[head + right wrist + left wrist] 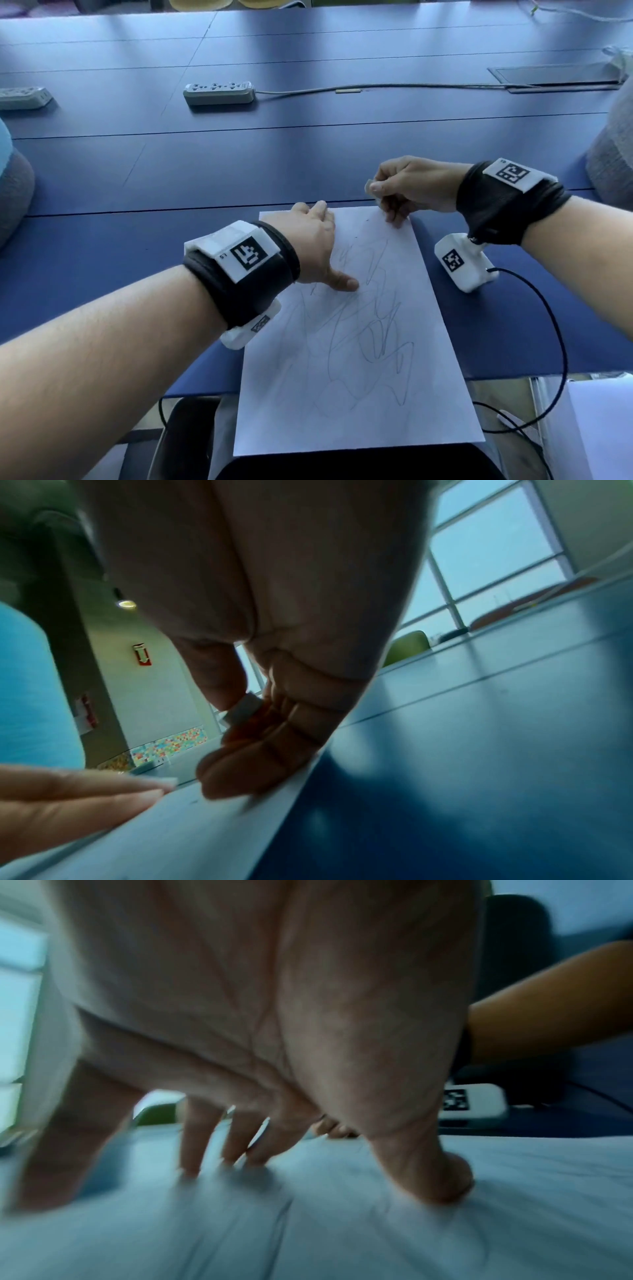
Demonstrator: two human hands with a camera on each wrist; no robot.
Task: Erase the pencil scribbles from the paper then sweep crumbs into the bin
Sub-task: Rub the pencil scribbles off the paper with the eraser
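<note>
A white sheet of paper (346, 404) covered in grey pencil scribbles (373, 329) lies on the blue table, its near end hanging over the table's edge. My left hand (317, 246) presses flat on the paper's far left part, fingers spread and straight (192, 1150), thumb down on the sheet. My right hand (404, 186) hovers at the paper's far right corner and pinches a small white eraser (369, 186) between thumb and forefinger (245, 707). Its curled lower fingers touch the paper's edge (240, 777).
A grey power strip (219, 92) with its cable lies farther back on the blue table (239, 164); another strip (24, 97) sits at far left. A black bin (359, 462) stands below the paper's near end. A black cable (558, 329) loops at right.
</note>
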